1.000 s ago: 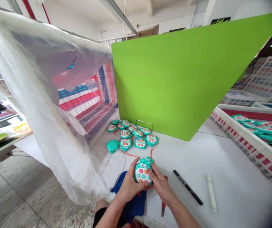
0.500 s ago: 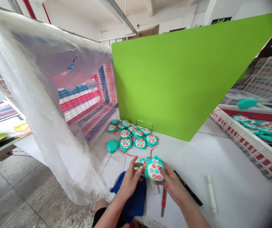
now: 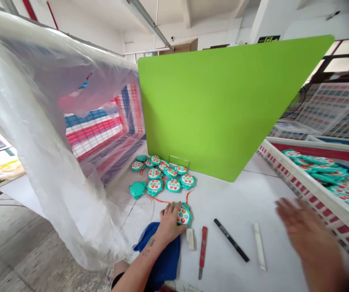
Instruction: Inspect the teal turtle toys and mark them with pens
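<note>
So, the left hand [image 3: 171, 222] lies palm down near the bench's front edge, fingers slightly curved over the left side of a glossy teal plastic toy [image 3: 184, 215], its round coloured buttons showing; whether it grips, I can't tell. The forearm crosses a soft blue cloth [image 3: 165, 259]. The right hand [image 3: 302, 231], open with fingers spread and blurred, hangs well apart from the toy, near a white crate [image 3: 302, 182]. Between them lie a red-handled tool [image 3: 203, 247], a black marker [image 3: 231, 240] and a white stick [image 3: 259, 246]. A thin orange cord [image 3: 162, 200] runs from the toy towards a cluster of matching toys [image 3: 162, 176].
</note>
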Demonstrator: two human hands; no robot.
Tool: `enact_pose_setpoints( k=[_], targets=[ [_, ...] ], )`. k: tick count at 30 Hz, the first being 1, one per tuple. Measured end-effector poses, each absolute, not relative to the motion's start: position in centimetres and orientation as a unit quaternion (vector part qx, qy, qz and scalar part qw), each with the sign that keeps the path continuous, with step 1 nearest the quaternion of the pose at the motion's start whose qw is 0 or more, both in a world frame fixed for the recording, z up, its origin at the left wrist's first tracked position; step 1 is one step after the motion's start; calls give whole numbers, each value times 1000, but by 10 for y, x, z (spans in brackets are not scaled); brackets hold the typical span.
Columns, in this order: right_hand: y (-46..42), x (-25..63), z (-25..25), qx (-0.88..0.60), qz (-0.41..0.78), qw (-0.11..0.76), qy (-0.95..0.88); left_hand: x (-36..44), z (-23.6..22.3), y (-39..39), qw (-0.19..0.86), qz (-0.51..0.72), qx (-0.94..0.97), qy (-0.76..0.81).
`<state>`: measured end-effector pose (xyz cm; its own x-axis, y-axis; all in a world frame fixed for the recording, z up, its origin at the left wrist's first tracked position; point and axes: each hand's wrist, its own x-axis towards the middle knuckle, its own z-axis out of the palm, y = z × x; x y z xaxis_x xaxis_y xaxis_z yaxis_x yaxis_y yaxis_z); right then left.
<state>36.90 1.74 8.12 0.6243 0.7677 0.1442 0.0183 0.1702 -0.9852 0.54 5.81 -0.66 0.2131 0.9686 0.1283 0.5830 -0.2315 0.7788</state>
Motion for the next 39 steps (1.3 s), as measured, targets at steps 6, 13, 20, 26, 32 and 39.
enact_pose_setpoints(
  k=[6,13,20,26,32,39],
  targets=[
    [21,237,37,-544,527,527,-387,3,-1,64,312,368,687,544],
    [28,160,27,-442,647,473,-402,-6,25,36,386,445,639,495],
    [21,143,16,-427,670,485,-365,-12,27,14,628,502,474,359],
    [12,140,17,-429,665,503,-346,-9,31,11,670,501,408,365],
    [13,142,17,-444,661,484,-364,-8,31,9,715,529,331,314],
    [13,140,12,-465,645,499,-345,-11,34,6,718,521,371,275]
  ],
)
